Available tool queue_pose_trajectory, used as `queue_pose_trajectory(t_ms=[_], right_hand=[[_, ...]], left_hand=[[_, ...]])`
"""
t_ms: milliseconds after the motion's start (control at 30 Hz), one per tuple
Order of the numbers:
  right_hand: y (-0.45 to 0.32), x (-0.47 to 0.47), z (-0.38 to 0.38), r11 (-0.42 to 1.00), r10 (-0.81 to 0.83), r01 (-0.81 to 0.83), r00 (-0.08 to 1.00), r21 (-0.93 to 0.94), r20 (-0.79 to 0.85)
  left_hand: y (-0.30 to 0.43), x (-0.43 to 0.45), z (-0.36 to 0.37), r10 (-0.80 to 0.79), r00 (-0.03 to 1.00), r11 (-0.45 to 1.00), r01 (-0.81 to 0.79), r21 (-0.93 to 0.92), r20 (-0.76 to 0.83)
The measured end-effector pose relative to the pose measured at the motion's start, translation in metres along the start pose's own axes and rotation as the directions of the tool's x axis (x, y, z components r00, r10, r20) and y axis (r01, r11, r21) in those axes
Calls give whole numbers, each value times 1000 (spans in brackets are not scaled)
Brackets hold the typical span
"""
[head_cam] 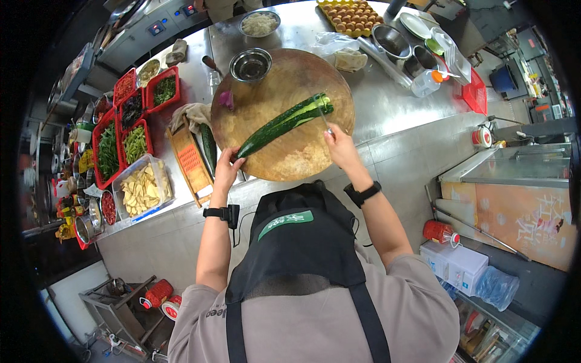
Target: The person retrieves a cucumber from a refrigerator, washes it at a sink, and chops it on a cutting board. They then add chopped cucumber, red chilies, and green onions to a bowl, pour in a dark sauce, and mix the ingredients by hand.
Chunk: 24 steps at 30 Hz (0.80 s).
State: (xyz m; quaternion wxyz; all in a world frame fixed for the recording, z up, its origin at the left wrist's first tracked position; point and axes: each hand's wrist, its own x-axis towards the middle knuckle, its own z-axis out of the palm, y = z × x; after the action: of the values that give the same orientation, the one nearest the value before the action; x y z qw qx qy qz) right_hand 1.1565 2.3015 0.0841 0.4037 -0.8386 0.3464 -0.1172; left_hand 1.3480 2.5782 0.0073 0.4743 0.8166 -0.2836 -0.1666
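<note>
On a round wooden chopping block point(295, 149) lies a long dark green cucumber point(272, 131), split lengthwise at its right end, where pale flesh shows. My left hand point(227, 165) holds its left end at the block's lower left edge. My right hand point(340, 145) grips a small knife point(324, 119), its blade at the split end. A metal bowl point(250, 66) stands on the block's upper left, with a piece of purple onion point(226, 100) below it. Left of the block, another cucumber point(208, 147) lies beside a wooden grater point(188, 159).
Red baskets of cut vegetables point(150, 97) and a plastic tub of sliced potatoes point(115, 186) stand at the left. Behind are a bowl of white shreds point(259, 35) and an egg tray point(352, 32). Bowls and a plastic bottle point(424, 86) stand at the right. A person's legs show across the table.
</note>
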Motion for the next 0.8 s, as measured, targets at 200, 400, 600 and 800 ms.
queue_pose_trajectory(t_ms=[200,400,600,800], right_hand=[[-11,11,8,1000,-18,19,1000,-18,25],[1,9,32,997,-18,20,999,-79,29],[-14,-5,32,999,15,-11,997,-46,77],[-29,-19,26,1000,14,-15,994,8,111]], left_hand=[[-6,0,-2,46,999,999,-46,13,-9],[3,7,-3,58,998,998,-58,11,-20],[-1,5,-5,80,996,997,-81,-6,-23],[-2,-2,-4,61,998,998,-61,16,0]])
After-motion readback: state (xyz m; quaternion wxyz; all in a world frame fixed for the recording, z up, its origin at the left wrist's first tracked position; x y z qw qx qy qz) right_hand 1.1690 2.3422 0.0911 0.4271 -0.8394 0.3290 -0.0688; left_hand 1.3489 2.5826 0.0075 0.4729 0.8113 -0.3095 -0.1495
